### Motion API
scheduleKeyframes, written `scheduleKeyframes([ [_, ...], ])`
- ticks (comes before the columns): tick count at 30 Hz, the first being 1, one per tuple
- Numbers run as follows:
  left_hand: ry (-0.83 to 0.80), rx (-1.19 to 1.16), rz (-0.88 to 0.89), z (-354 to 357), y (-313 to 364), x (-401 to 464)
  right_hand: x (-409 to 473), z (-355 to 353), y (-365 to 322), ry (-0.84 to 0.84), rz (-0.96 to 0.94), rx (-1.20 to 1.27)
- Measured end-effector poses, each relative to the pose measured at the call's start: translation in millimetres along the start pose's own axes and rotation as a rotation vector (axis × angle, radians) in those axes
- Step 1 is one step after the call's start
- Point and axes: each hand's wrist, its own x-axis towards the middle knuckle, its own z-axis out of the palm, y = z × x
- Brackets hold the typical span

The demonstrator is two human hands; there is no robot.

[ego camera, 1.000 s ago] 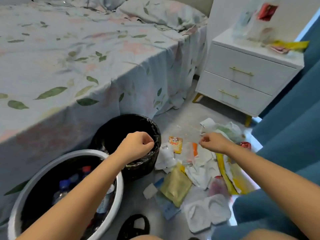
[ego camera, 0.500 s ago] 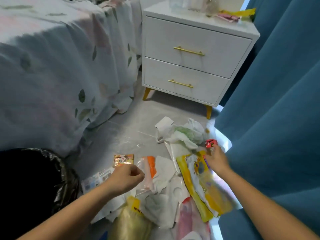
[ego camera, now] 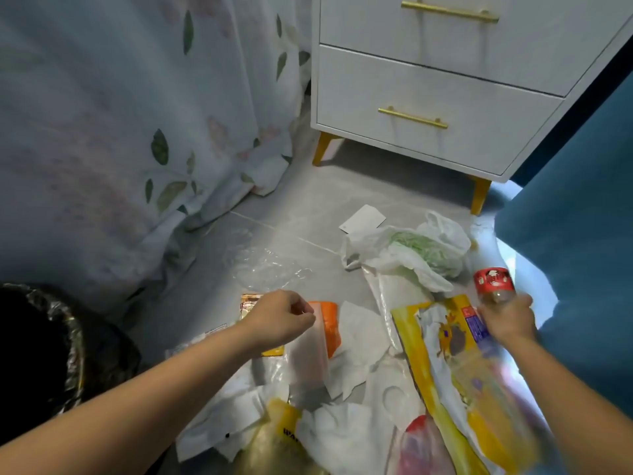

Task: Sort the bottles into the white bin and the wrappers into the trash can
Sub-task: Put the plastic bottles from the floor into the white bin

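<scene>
My right hand (ego camera: 508, 318) grips the lower end of a clear bottle with a red label (ego camera: 493, 281), at the right of the litter by the blue curtain. My left hand (ego camera: 282, 318) hovers with curled fingers over an orange-and-clear wrapper (ego camera: 325, 332) and a small yellow sachet (ego camera: 250, 303); whether it pinches anything I cannot tell. A large yellow wrapper (ego camera: 445, 365) lies between the hands. White paper wrappers (ego camera: 359, 334) and a white plastic bag (ego camera: 411, 252) cover the floor. The black-lined trash can (ego camera: 68, 337) shows at the left edge. The white bin is out of view.
A white nightstand (ego camera: 445, 108) with gold handles and yellow legs stands at the back. The floral bedsheet (ego camera: 120, 132) hangs at the left. A blue curtain (ego camera: 575, 217) fills the right side. A white card (ego camera: 363, 219) and clear film (ego camera: 267, 265) lie on the grey floor.
The view has swung right and down, away from the white bin and most of the trash can. My right hand reached to the red-labelled bottle and now grips it; my left hand moved over the wrappers.
</scene>
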Motion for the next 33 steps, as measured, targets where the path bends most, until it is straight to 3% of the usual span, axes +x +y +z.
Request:
scheduleKeyframes([
  [7,0.140,-0.094,-0.018,-9,0,-3,-81,-21,-39,0.021,-0.149,0.462],
  [11,0.337,-0.022,0.226,-24,24,-22,-152,-52,-68,-0.201,-0.280,0.664],
  [15,0.415,0.203,0.572,-43,45,-53,-207,-84,-94,-0.558,-0.390,0.433],
  [20,0.434,0.493,0.656,-64,45,-99,-262,-137,-128,-0.749,-0.628,0.262],
  [24,0.395,0.516,0.632,-84,36,-152,-296,-171,-147,-0.790,-0.688,0.265],
  [28,0.509,0.422,0.510,-107,18,-219,-343,-176,-160,-0.905,-0.714,0.440],
  [31,0.560,0.175,0.333,-120,-7,-275,-391,-170,-171,-1.055,-0.739,0.539],
  [33,0.627,-0.033,0.221,-125,-30,-311,-424,-164,-177,-1.136,-0.788,0.471],
])
